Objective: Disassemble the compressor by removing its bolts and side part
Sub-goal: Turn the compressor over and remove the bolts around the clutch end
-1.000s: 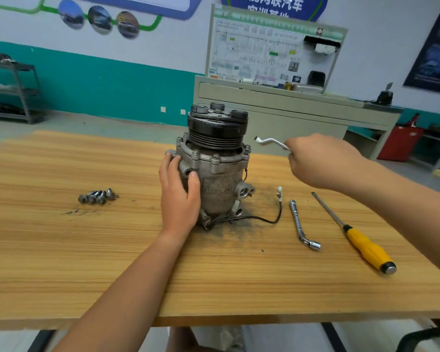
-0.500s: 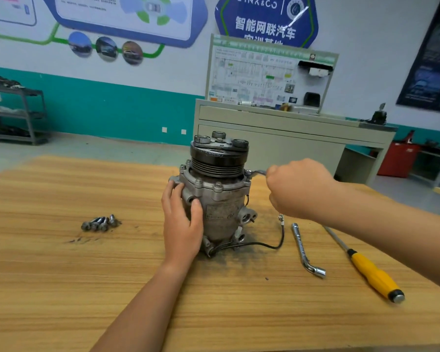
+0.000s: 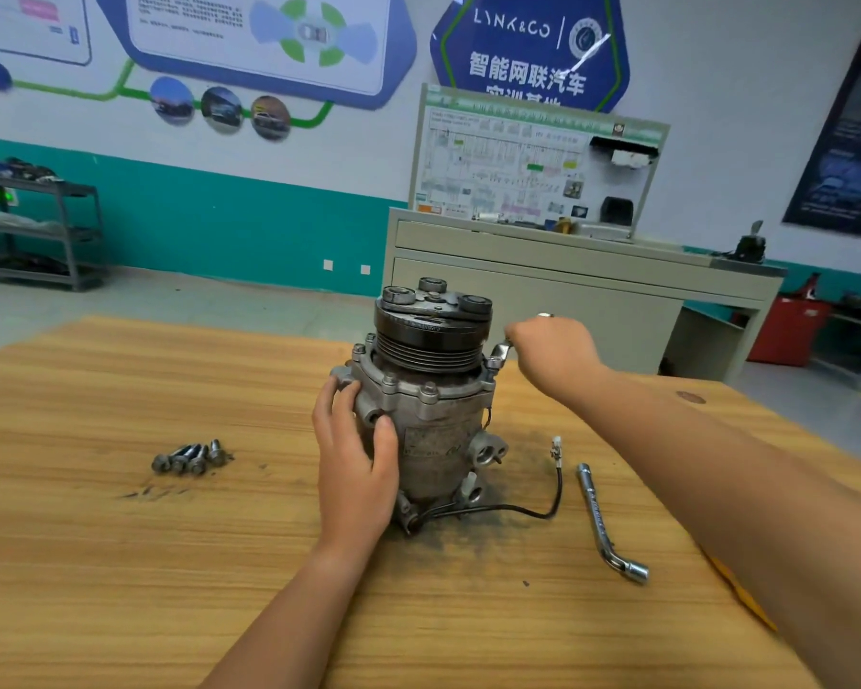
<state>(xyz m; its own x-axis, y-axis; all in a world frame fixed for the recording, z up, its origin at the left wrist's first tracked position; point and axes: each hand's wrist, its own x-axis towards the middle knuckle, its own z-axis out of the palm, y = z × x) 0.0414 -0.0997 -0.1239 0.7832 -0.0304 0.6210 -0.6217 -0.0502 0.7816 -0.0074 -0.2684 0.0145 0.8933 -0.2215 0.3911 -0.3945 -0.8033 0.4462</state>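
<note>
bracing the upright compressor [image 3: 433,415] at mid-table, the left hand [image 3: 354,464] is gripping its 9 o'clock flank. Beyond it, the right hand [image 3: 553,355], fisted round a bent wrench [image 3: 500,349], is now seating it on the 3 o'clock flange bolt [image 3: 491,363] after hovering clear a second ago, so another bolt is probably about to be loosened.

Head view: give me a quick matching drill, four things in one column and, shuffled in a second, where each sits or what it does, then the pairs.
Column one
1. left hand
2. right hand
3. loose bolts
4. spare socket wrench

Column two
A. lies on the table, right of the compressor
B. clustered on the table, left of the compressor
C. grips the held wrench at the compressor's upper flange
D. holds the compressor body

Pairs: 1-D, 2-C, 3-B, 4-A.
</note>
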